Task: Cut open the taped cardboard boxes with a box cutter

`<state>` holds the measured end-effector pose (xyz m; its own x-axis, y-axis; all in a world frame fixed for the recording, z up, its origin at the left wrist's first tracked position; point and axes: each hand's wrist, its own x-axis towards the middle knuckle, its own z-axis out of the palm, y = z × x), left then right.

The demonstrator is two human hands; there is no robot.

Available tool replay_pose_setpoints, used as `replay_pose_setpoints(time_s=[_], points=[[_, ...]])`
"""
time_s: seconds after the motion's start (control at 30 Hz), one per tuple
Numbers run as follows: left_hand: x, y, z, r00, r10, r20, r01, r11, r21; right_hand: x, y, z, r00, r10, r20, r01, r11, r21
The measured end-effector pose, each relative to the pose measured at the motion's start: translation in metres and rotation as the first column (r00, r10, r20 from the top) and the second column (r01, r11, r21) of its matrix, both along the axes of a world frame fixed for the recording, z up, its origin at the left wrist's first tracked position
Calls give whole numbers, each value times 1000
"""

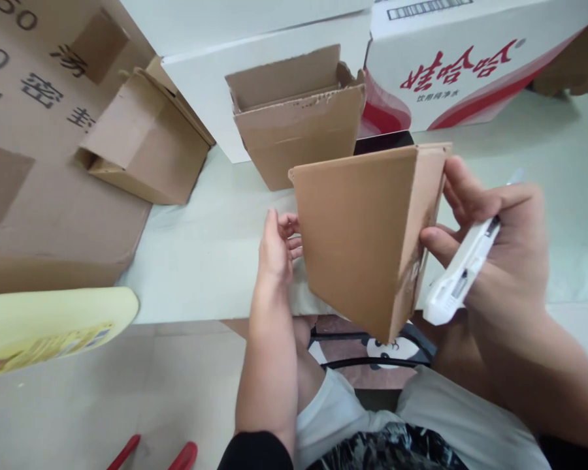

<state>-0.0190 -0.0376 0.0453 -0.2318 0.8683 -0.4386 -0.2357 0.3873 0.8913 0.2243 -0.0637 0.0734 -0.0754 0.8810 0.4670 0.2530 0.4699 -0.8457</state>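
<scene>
A small brown cardboard box (362, 235) is held up over the near edge of the pale table (200, 261), tilted with one corner pointing down. My left hand (277, 245) presses against its left side with fingers curled behind the panel. My right hand (494, 241) steadies the box's right edge with thumb and fingertips while gripping a white utility knife (463, 271) in the palm.
An open brown box (294, 111) stands behind, a folded brown box (147, 140) at left on a large flattened carton (39, 163). White cartons (460, 59) line the back. A yellow sheet (44, 326) lies at left, red handles (151, 454) below.
</scene>
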Motion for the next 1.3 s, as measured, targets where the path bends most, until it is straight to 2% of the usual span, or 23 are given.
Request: replay_pose_setpoints(time_s=[0.1, 0.2, 0.27, 0.33, 0.4, 0.43, 0.5, 0.57, 0.63, 0.7, 0.77, 0.83, 0.9, 1.0, 1.1, 1.2, 1.3], points=[[-3, -3, 6, 991, -106, 80, 103, 994, 41, 3, 3, -3, 992, -69, -107, 66, 997, -35], [-2, -7, 5, 958, -286, 9, 286, 958, 9, 1, 2, -1, 989, -95, -117, 83, 991, -104], [-1, -9, 1, 916, -395, -66, 390, 918, -75, -1, 1, 1, 994, -79, -80, 65, 984, -169], [-2, -9, -3, 897, -379, -229, 369, 925, -87, -1, 2, 3, 1000, -3, 7, 4, 971, -239], [-5, -8, -7, 873, -237, -427, 308, 945, 106, -1, 4, 3, 985, 131, 112, -89, 945, -316], [-7, -8, -9, 857, -168, -487, 320, 914, 248, 0, 5, 3, 968, 200, 151, -138, 929, -342], [-12, -8, -12, 822, -149, -550, 442, 776, 450, -1, 7, 2, 934, 293, 205, -202, 906, -372], [-16, -8, -14, 745, -225, -628, 596, 646, 476, -2, 6, 3, 927, 306, 218, -213, 906, -367], [-19, -8, -16, 663, -267, -699, 689, 582, 431, -5, 4, 4, 957, 233, 172, -165, 927, -336], [-20, -8, -18, 633, -261, -728, 708, 576, 409, -7, 3, 7, 996, 91, 25, -79, 953, -293], [-19, -9, -18, 630, -226, -743, 700, 579, 417, -9, 2, 13, 976, -11, -218, -46, 965, -256], [-12, -10, -18, 625, -173, -761, 698, 560, 446, -10, 2, 21, 905, -3, -426, -97, 972, -214], [-1, -11, -16, 628, -118, -770, 695, 530, 486, -10, 3, 29, 853, 49, -520, -170, 968, -187], [20, -12, -15, 634, -79, -769, 694, 497, 521, -11, 3, 36, 833, 69, -549, -209, 958, -197], [33, -13, -14, 620, -104, -778, 713, 487, 504, -11, 0, 33, 846, 136, -516, -263, 948, -181], [32, -12, -12, 614, -136, -778, 724, 489, 486, -13, -4, 26, 887, 204, -415, -311, 927, -208], [26, -12, -10, 615, -150, -774, 724, 497, 479, -14, -7, 20, 921, 189, -341, -279, 931, -237]])
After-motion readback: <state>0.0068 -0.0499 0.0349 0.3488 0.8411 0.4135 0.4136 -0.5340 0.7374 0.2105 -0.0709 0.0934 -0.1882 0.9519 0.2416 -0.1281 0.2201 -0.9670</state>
